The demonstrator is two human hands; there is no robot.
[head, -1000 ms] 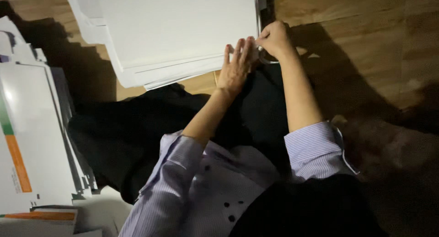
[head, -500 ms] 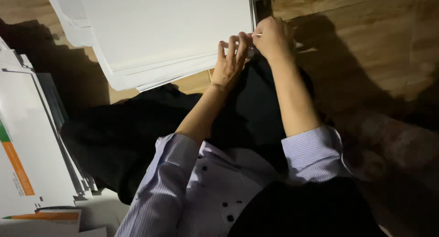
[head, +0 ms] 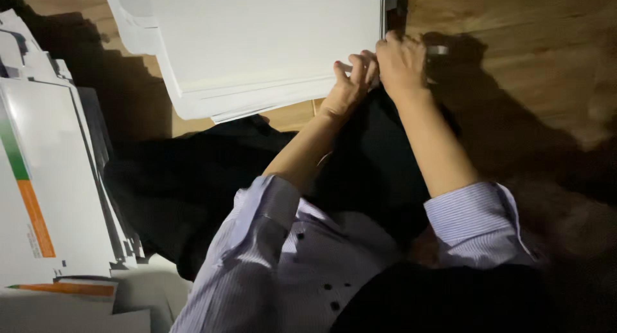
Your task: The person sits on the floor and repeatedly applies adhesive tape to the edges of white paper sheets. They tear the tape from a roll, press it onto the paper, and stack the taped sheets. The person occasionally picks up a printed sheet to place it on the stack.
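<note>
A big stack of white paper [head: 270, 44] lies on the wooden floor [head: 514, 44]. The left hand [head: 350, 89] rests flat on its near corner. The right hand [head: 402, 63] is curled at the same corner, pinching a small clip [head: 437, 50]. More papers [head: 45, 179] lie well apart.

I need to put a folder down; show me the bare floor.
Bare wooden floor lies right of the white paper stack and the right hand. A small strip shows under the stack's near edge. The left is crowded with white printed boards.
</note>
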